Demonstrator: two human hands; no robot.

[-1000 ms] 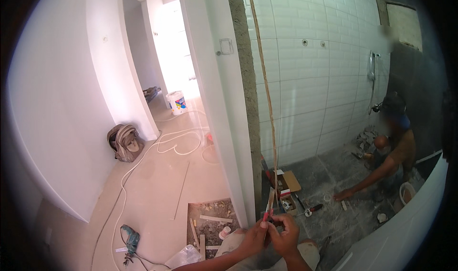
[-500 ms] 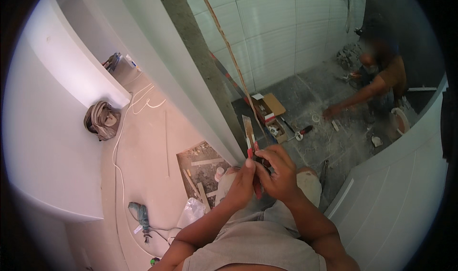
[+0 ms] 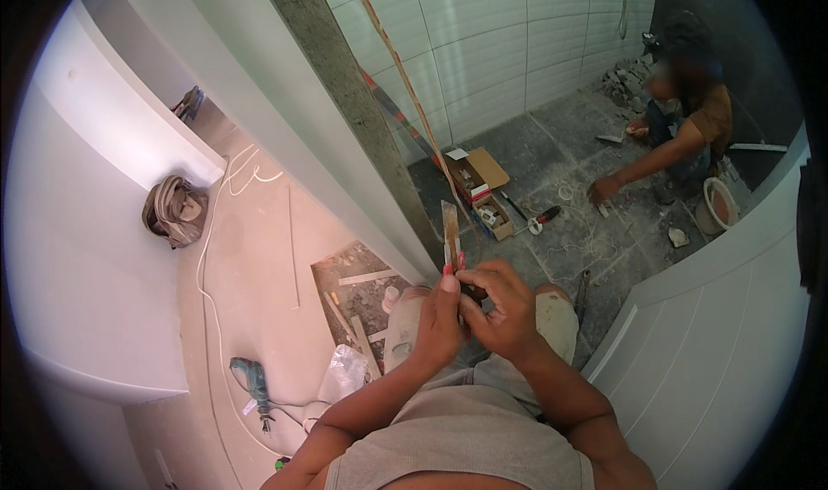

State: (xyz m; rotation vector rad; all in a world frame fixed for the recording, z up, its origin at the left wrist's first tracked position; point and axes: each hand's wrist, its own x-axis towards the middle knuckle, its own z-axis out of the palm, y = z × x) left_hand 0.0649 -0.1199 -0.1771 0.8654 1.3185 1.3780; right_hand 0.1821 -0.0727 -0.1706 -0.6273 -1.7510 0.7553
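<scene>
In front of my knees I hold up a flat-bladed tool [image 3: 450, 223] with a narrow, rust-stained blade pointing away from me and red parts at its base. My left hand [image 3: 440, 319] is closed on the red base, its thumb lying along it. Close beside it, my right hand [image 3: 500, 309] has its fingers pinched together at the same base. The lower end of the tool is hidden by my hands, so its exact kind is unclear.
A co-worker [image 3: 703, 119] crouches at the right, one hand on the tiled floor. Open cardboard boxes [image 3: 492, 218], a bucket [image 3: 716, 204] and rubble [image 3: 628, 83] lie about. A door [image 3: 716, 361] stands right; a corded drill [image 3: 252, 382], backpack [image 3: 177, 214] and floor hole [image 3: 354, 274] lie left.
The view has shifted slightly, and the blade now stands more upright. The red part seen below my hands before is now hidden. My hands keep hold of the tool.
</scene>
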